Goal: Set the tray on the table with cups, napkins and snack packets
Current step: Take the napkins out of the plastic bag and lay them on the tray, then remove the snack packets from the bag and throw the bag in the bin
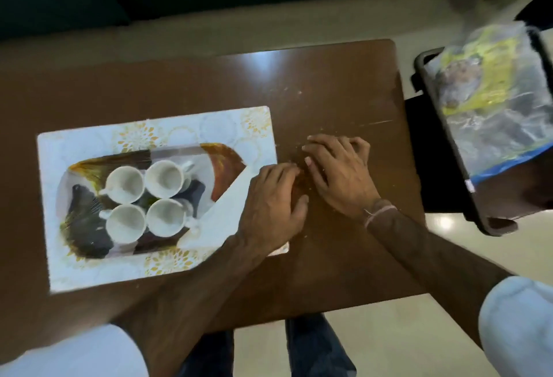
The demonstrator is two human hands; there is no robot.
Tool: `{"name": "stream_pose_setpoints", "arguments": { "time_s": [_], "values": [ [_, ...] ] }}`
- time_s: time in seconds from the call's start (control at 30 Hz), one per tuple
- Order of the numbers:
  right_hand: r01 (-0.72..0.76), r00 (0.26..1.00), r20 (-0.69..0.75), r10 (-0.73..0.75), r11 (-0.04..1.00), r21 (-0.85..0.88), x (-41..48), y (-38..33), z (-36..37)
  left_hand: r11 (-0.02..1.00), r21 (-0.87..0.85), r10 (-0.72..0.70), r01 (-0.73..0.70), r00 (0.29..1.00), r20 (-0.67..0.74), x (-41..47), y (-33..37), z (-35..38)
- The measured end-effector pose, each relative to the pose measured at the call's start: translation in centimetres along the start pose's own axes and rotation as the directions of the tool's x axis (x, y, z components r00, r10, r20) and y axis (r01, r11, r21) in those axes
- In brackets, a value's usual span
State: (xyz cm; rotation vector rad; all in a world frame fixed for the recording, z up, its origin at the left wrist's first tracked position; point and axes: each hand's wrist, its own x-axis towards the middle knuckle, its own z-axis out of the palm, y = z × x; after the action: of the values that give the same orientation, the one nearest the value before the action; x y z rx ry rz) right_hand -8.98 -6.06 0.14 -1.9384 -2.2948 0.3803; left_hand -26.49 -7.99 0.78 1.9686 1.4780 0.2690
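A white tray (89, 263) with gold flower prints lies on the left half of the brown table (329, 83). Several white cups (124, 183) stand upright in a tight cluster on the tray's dark picture. A white folded napkin (227, 212) lies in the tray's right part. My left hand (269, 206) is palm down over the tray's right edge, fingers curled onto the table. My right hand (338, 173) lies flat on the table just right of it. An orange-brown patch (300, 185) shows between the two hands; it is too blurred to identify.
A clear plastic bag (490, 92) with yellow packets inside sits on a dark chair (428, 125) close to the table's right edge. Pale floor shows beyond the table. My legs are under the table's near edge. Small crumbs dot the table's right part.
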Motion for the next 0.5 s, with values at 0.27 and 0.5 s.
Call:
{"name": "stream_pose_setpoints", "arguments": {
  "time_s": [0.27,0.5],
  "values": [
    [-0.321,0.932,-0.186,0.312,0.947,-0.015,-3.1,14.7,-3.7,0.981,-0.026,0.195,-0.194,0.964,0.18,11.8,11.0,5.8],
    [-0.539,0.781,-0.321,0.536,0.838,0.089,-8.5,25.9,-5.6,0.91,0.002,0.401,-0.414,0.884,0.24,16.8,22.2,13.4]
  ]
}}
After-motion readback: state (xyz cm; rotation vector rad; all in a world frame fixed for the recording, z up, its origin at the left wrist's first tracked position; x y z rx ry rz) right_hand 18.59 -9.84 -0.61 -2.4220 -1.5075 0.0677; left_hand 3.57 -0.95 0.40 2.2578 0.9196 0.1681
